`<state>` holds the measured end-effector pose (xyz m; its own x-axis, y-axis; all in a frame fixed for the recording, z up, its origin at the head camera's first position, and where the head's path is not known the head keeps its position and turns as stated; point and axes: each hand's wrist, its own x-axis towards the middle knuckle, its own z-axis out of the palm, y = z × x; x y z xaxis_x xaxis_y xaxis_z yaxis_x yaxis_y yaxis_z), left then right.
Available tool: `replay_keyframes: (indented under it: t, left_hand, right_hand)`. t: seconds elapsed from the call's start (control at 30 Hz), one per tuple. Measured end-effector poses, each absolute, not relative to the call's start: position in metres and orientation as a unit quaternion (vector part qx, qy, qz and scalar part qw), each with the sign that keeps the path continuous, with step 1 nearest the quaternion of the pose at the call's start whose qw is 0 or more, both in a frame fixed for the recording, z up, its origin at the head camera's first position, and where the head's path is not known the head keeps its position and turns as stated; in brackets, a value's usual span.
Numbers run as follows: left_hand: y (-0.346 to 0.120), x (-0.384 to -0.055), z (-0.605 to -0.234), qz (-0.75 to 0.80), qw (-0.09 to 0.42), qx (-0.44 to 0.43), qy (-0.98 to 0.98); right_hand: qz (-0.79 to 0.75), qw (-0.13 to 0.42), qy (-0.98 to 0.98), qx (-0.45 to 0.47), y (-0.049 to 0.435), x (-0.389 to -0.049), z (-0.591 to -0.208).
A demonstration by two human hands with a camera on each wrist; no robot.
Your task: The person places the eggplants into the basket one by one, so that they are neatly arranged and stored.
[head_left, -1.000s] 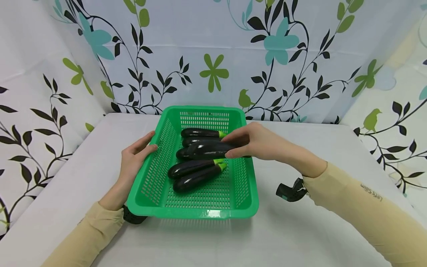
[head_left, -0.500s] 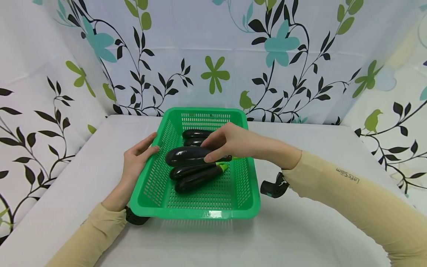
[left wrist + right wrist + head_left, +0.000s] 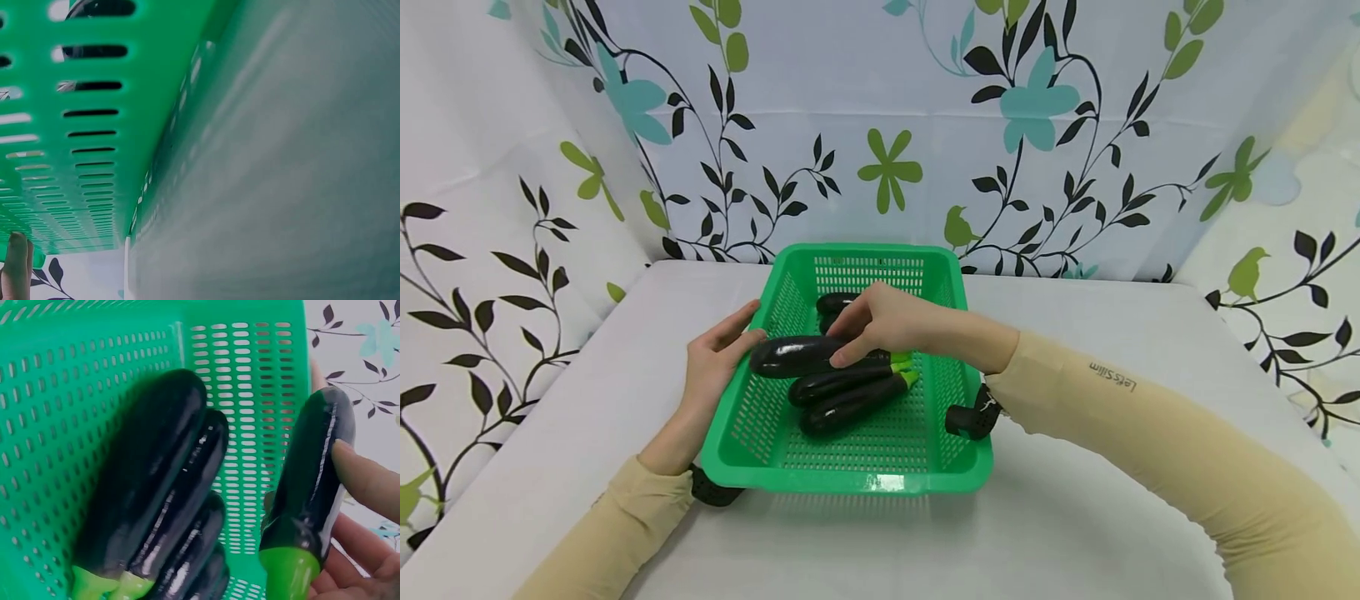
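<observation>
My right hand [image 3: 891, 321] holds an eggplant [image 3: 793, 357] between thumb and fingers, raised above others in the green plastic basket [image 3: 872, 482]. In the right wrist view the held dark, glossy eggplant [image 3: 312, 469], green stem end toward the camera, overlaps the basket's edge. My left hand [image 3: 718, 358] rests against the basket's left side, thumb at the rim, fingers along the outer wall. Several more eggplants [image 3: 853, 406] lie side by side on the basket floor, those at the back partly hidden by my right hand.
The basket stands on a white-covered table [image 3: 1075, 333]. A white curtain [image 3: 820, 75] with leaf and flower prints hangs behind and at both sides. Slotted basket wall [image 3: 94, 144] fills the upper left of the left wrist view.
My right hand has moved left with the eggplant, from the basket's right side to over its left half. The left hand stays at the left rim. The head view has shifted slightly.
</observation>
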<state>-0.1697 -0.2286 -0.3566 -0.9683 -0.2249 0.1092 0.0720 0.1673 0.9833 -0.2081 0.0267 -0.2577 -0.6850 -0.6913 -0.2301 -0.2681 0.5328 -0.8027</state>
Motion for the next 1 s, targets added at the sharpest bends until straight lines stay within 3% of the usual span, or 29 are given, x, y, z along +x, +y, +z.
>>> replay_keyframes:
  t: [1.0]
  left_hand:
    - [-0.229,-0.167,-0.356,-0.650,0.094,0.058,-0.752]
  right_hand:
    - [-0.246,0.405,0.827,-0.303,0.025,-0.197,-0.289]
